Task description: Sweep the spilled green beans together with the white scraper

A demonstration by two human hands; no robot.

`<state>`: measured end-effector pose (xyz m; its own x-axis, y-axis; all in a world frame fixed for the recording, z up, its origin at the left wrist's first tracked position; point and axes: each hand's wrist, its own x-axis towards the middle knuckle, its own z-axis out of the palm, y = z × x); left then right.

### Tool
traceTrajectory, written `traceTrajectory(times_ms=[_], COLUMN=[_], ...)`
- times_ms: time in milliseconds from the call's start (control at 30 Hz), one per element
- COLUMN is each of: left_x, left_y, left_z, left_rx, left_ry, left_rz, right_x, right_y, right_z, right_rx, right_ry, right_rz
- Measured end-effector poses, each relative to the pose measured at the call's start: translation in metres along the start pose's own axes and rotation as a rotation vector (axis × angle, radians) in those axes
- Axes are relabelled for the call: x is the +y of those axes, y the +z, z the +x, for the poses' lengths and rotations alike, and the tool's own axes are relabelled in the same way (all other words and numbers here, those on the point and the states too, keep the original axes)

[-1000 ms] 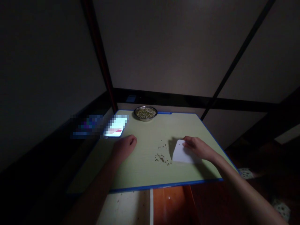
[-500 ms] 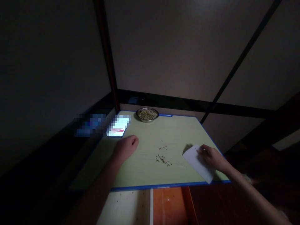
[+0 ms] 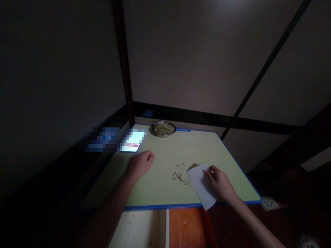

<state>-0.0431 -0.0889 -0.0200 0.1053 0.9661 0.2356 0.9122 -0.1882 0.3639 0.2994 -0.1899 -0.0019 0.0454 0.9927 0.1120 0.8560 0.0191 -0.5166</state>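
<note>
My right hand (image 3: 219,181) pinches a white plastic scraper (image 3: 203,186), a thin bendy sheet, tilted over the right part of a pale green table (image 3: 201,143). The scraper's left edge is close beside a scatter of small dark grains (image 3: 179,177), and its lower corner reaches the table's front edge. On the left side of the table my left hand (image 3: 141,162) rests in a loose fist, with nothing visible in it. At the back stands a shiny metal bowl (image 3: 163,135) of small greenish and whitish grains or beans.
A lit phone or tablet (image 3: 131,146) lies at the table's left edge. Below the front edge are a whitish compartment (image 3: 141,227) with a few dark specks and an orange one (image 3: 186,227). Blue trim (image 3: 181,206) borders the table; a wall (image 3: 181,62) rises behind it.
My right hand first drew the scraper right and toward the front edge, turning it, then brought it back left beside the grains. My left hand stays in place; the view shifts slightly.
</note>
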Motion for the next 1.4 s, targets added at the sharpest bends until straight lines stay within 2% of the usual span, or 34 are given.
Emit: traceTrajectory(times_ms=[67, 167, 300, 433, 533, 667, 800, 933, 1133, 1400], left_x=[0.001, 0.002, 0.003, 0.002, 0.001, 0.001, 0.003, 0.004, 0.001, -0.002], left_y=[-0.001, -0.003, -0.004, -0.003, -0.002, -0.002, -0.005, -0.005, -0.002, 0.0], left_z=[0.0, -0.001, 0.0, -0.001, -0.002, -0.002, -0.003, -0.003, -0.003, -0.002], left_rx=[0.003, 0.001, -0.014, 0.012, 0.021, 0.019, 0.0, 0.008, 0.023, 0.031], left_ry=[0.0, 0.006, -0.011, 0.005, 0.01, 0.007, -0.034, -0.007, 0.0, 0.023], left_rz=[0.002, 0.01, 0.02, 0.013, 0.006, -0.001, -0.014, -0.011, 0.004, 0.015], right_x=[-0.007, -0.022, -0.059, -0.099, -0.112, -0.108, -0.098, -0.095, -0.095, -0.097], right_y=[-0.008, -0.036, -0.071, -0.07, -0.059, -0.05, -0.043, -0.036, -0.025, -0.01], right_z=[0.0, 0.004, 0.014, 0.024, 0.029, 0.032, 0.034, 0.038, 0.049, 0.067], right_rx=[0.007, -0.021, -0.181, -0.336, -0.426, -0.462, -0.455, -0.442, -0.392, -0.29], right_ry=[-0.019, -0.109, -0.36, -0.665, -0.802, -0.815, -0.803, -0.807, -0.833, -0.775], right_rz=[0.021, 0.021, -0.06, -0.153, -0.19, -0.156, -0.116, -0.113, -0.119, -0.175])
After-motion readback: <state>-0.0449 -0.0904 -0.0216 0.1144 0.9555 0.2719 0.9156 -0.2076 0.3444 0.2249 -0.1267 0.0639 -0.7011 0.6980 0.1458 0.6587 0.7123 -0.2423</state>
